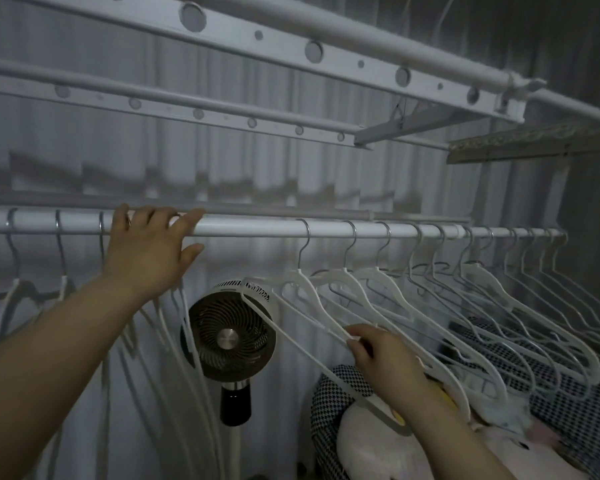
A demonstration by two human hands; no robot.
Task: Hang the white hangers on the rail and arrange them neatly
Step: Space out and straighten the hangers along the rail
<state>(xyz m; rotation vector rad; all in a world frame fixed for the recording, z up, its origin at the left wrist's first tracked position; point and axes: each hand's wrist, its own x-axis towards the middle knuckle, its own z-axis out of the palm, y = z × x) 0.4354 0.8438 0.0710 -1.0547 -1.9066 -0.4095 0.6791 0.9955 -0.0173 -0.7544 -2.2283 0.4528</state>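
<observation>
Up on the white rail with the left hand, fingers laid straight across the top, thumb free below, gripping nothing that can be seen, and covering whatever may hang beneath the palm. Down low with the right hand, fingertips pinched on a thin bar of the nearest hanger, itself hooked on the rail at the head of the right-hand row. Behind it, more white hangers hooked close along the rail, overlapping and blurring together toward the far end, too tangled to count. Out left, a second bunch of hangers, only hooks and necks clear, lower parts smeared in dim light and cut off by the forearm. Between the two groups, a round fan on a stand, partly crossed by hanger bars. Bottom right, checked fabric and something pale pink, half covered by the wrist, hard to identify.
</observation>
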